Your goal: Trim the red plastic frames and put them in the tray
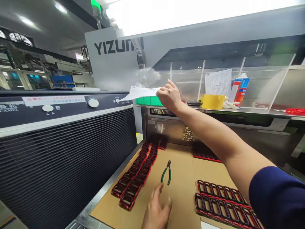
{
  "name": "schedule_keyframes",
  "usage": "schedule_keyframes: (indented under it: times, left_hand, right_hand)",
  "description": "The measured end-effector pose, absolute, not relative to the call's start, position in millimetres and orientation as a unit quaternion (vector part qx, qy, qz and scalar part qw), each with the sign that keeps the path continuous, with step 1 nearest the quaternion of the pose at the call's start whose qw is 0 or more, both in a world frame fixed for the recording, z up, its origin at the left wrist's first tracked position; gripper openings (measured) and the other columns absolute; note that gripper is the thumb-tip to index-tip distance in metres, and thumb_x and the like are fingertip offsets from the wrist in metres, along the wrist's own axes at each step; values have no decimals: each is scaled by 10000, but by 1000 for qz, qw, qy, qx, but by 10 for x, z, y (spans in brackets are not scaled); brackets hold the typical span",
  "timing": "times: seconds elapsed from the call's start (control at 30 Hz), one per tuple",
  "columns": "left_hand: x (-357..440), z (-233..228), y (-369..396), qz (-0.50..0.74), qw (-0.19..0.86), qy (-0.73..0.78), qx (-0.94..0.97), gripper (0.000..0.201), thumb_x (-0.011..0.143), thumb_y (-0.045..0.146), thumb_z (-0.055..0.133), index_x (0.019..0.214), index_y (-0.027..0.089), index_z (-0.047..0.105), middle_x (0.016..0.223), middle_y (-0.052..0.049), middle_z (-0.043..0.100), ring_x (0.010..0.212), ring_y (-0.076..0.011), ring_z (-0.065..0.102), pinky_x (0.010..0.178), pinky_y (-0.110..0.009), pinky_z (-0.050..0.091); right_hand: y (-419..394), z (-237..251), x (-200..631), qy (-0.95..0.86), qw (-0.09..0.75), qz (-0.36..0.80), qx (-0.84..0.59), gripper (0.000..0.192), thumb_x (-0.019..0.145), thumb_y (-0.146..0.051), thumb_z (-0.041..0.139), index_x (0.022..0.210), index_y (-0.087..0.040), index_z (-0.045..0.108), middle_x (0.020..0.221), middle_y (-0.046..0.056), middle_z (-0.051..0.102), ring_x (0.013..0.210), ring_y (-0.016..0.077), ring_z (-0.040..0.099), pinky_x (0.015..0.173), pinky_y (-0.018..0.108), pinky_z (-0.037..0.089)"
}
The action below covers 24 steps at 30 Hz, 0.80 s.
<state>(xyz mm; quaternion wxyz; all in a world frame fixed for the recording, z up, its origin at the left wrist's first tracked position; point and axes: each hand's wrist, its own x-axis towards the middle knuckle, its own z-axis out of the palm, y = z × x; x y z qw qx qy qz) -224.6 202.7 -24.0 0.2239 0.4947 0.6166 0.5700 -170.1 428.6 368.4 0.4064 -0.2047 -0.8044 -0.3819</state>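
My right hand is raised at the shelf, its fingers closed on the right end of a white sheet of paper. That sheet stretches out to the left in front of a green container. Low in the view, my left hand hovers over the cardboard with thumb and fingers apart, holding nothing. Just beyond its fingertips lie green-handled pliers, handles toward me and slightly spread. Rows of black and red rectangular frames lie left of the pliers, and more frames lie at the right.
On the shelf are a roll of yellow tape, a spray can and a printed sheet leaning upright behind clear panels. A black louvred unit stands along the left. Another block of frames sits at the back right.
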Motion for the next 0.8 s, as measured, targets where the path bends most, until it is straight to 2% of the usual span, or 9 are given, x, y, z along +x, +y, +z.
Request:
schedule_keyframes:
  times: [0.1,0.17,0.23,0.3,0.37,0.47,0.57,0.63,0.8]
  left_hand:
    - [-2321,817,2181,675,334,478,453,789,803,501,715,1465,181,428,1502,-212,508,1358,-343,553,1101,-514,490]
    - [-2360,1467,2310,746,378,365,410,828,787,519,748,1467,220,382,1554,-201,431,1341,-341,564,1014,-501,556]
    - [-2385,1936,2434,797,405,282,347,656,844,538,687,1381,238,458,1546,-186,431,1280,-336,610,918,-509,599]
    - [-2405,2167,2541,834,417,235,275,495,903,544,591,1270,214,550,1424,-162,561,1182,-308,669,897,-509,600]
    - [-2414,2167,2627,859,409,234,200,373,893,405,610,1173,160,609,1223,-143,686,1066,-263,713,915,-457,590]
    - [-2362,1862,2700,868,398,267,132,289,812,192,622,1089,113,634,1031,-114,737,963,-219,726,932,-397,570]
    - [-2181,1409,2671,864,397,287,120,281,777,146,618,1055,142,658,1002,-77,746,1006,-206,710,956,-357,545]
    - [-2013,1115,2613,853,408,297,131,285,714,111,645,991,165,683,955,-43,754,1038,-213,699,953,-327,536]
    - [-1769,576,2612,805,484,312,145,180,554,80,680,726,133,690,695,-37,723,863,-273,710,802,-339,564]
  right_hand:
    - [4031,3550,-1539,-805,403,-387,-198,322,972,-106,473,920,-189,779,892,65,741,919,227,596,1213,514,257]
    - [3793,3385,-1389,-811,404,-382,-184,319,982,-123,475,922,-211,776,893,54,742,933,229,601,1209,518,268]
    - [3511,3145,-1198,-822,399,-378,-150,320,992,-147,474,940,-259,770,917,32,745,956,231,609,1196,519,294]
    - [3223,2881,-983,-847,363,-377,-94,330,993,-158,471,966,-314,760,960,6,750,953,222,621,1176,498,337]
    - [2986,2692,-792,-887,292,-354,-47,313,969,-137,503,946,-310,764,926,7,753,870,205,638,1116,460,410]
    - [2840,2760,-672,-954,186,-229,-51,195,939,-223,609,850,-277,774,789,-11,738,730,166,644,858,335,525]
    - [3017,3268,-819,-947,228,-127,-186,337,985,-419,569,802,-218,768,712,2,710,660,148,628,661,271,487]
    - [3287,3684,-1024,-890,310,-149,-299,359,1009,-412,509,916,-189,775,796,35,733,729,167,646,712,290,486]
    - [4074,4251,-1575,-873,296,-141,-362,291,903,-228,628,1146,-108,734,1143,133,733,1032,251,664,898,359,495]
